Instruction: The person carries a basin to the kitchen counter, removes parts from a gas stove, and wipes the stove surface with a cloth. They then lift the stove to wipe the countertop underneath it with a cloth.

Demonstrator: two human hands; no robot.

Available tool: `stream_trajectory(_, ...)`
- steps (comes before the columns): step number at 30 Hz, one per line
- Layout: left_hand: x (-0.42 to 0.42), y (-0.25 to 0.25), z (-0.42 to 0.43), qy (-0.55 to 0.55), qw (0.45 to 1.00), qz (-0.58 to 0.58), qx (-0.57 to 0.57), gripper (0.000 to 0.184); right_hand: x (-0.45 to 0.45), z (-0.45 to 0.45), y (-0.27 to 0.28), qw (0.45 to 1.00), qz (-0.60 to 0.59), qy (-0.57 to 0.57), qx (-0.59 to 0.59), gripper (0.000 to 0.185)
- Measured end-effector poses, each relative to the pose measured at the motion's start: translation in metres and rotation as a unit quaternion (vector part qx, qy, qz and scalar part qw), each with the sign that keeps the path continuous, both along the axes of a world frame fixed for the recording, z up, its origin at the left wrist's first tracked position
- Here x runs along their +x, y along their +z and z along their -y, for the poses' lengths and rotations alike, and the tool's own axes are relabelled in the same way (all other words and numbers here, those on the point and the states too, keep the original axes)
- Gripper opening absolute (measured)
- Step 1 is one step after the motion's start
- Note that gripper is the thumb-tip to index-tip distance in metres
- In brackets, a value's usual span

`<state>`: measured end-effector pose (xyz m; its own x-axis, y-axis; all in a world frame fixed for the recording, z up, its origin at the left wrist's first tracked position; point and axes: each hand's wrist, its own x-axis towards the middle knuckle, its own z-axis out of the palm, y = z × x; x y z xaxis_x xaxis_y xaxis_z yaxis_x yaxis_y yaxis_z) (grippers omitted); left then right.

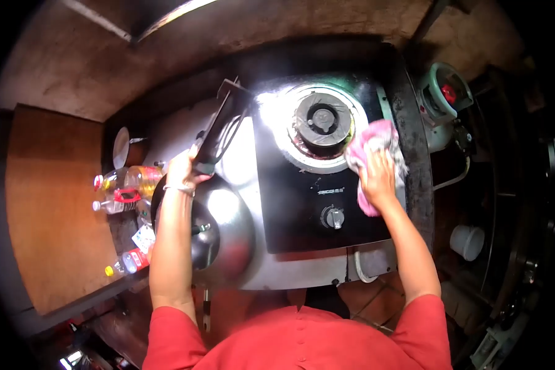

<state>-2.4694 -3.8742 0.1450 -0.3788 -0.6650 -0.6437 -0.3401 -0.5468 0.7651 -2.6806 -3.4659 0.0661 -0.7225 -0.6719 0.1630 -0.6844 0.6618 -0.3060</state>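
My left hand [185, 169] grips the lower end of a black pan support [219, 132], a frame with a curved opening, tilted up above the metal counter. Under my right hand [378, 179] a pink and white cloth [371, 200] is bunched against the right side of the black gas stove [290, 216]. The burner [322, 120] lies bare inside a shiny metal ring, just left of the cloth. On the stove's front part is a control knob [333, 217]. A large metal wok [234, 228] lies beneath my left forearm, partly hidden by it.
Several bottles, one an oil bottle [143, 179], stand left of the wok beside a wooden board [61, 203]. Behind them is a pot [124, 148]. A gas cylinder [439, 132] stands beyond the counter's right edge, with a white bucket [467, 242] lower down.
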Motion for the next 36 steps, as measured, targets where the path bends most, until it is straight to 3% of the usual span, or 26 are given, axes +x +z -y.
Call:
stream_trajectory(2, 0.008, -0.02, 0.025, -0.019, 0.999, 0.024, -0.025, 0.031, -0.04, 0.03, 0.004, 0.999, -0.024, -0.024, -0.021, 0.056)
stream_trajectory(4, 0.009, -0.024, 0.044, -0.027, 0.996, 0.068, -0.053, 0.025, -0.083, 0.056, 0.002, 0.999, -0.035, -0.018, -0.012, 0.054)
stream_trajectory(9, -0.004, 0.008, 0.057, -0.073, 0.979, 0.126, -0.142, 0.019, -0.132, 0.106, 0.0, 0.997, -0.052, -0.05, -0.003, 0.05)
stream_trajectory(12, -0.012, 0.026, 0.061, -0.11, 0.966, 0.155, -0.175, 0.019, -0.116, 0.087, -0.016, 0.996, -0.07, -0.015, -0.057, 0.049)
stream_trajectory(14, 0.004, -0.009, 0.107, -0.172, 0.941, 0.11, -0.269, 0.021, -0.086, 0.048, -0.012, 0.997, -0.061, 0.013, -0.052, 0.048)
stream_trajectory(18, -0.006, 0.019, 0.088, -0.226, 0.902, 0.168, -0.326, 0.016, -0.016, -0.009, 0.021, 0.997, 0.017, 0.067, -0.031, 0.053)
stream_trajectory(26, 0.028, -0.063, 0.138, -0.251, 0.891, 0.123, -0.358, 0.015, -0.136, 0.076, -0.009, 0.999, -0.037, 0.006, -0.006, 0.05)
stream_trajectory(29, 0.033, -0.064, 0.128, -0.265, 0.864, 0.183, -0.387, 0.016, -0.167, 0.113, -0.005, 0.996, -0.087, 0.01, 0.003, 0.047)
stream_trajectory(30, 0.036, -0.068, 0.127, -0.27, 0.854, 0.198, -0.399, 0.018, -0.175, 0.123, -0.004, 0.992, -0.126, -0.006, 0.025, 0.045)
stream_trajectory(32, 0.041, -0.076, 0.127, -0.285, 0.836, 0.212, -0.418, 0.019, -0.178, 0.153, 0.027, 0.979, -0.009, -0.083, 0.185, 0.039)
stream_trajectory(34, 0.043, -0.082, 0.125, -0.306, 0.819, 0.212, -0.436, 0.02, -0.183, 0.182, 0.043, 0.947, 0.022, -0.117, 0.298, 0.034)
stream_trajectory(35, 0.039, -0.076, 0.118, -0.301, 0.806, 0.225, -0.458, 0.02, -0.181, 0.198, 0.051, 0.935, 0.06, -0.155, 0.312, 0.032)
stream_trajectory(36, 0.035, -0.072, 0.116, -0.314, 0.786, 0.246, -0.472, 0.019, -0.173, 0.208, 0.053, 0.948, 0.057, -0.122, 0.289, 0.032)
